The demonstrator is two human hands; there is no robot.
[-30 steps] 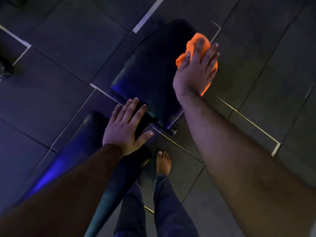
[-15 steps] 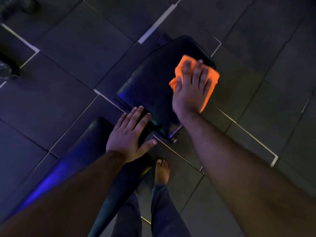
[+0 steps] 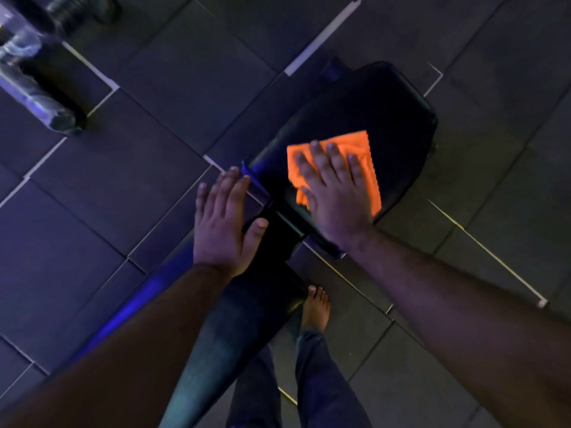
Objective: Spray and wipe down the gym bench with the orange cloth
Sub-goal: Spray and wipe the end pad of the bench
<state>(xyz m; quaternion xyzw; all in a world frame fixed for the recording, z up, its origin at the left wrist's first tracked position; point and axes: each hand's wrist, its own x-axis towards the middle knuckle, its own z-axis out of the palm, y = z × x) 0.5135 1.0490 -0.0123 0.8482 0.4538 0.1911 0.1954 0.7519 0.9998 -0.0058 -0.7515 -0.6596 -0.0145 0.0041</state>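
Under flat right-hand fingers, half-hidden orange cloth on dim bench; left fingers relaxed.

The gym bench is black and padded, with a glossy sheen, running from seven o'clock up toward one o'clock across the dark floor. It comes in two pads with a narrow gap between them; the far pad is broader and rounded at its end. The orange cloth lies spread flat on that far pad, near its nearer edge.
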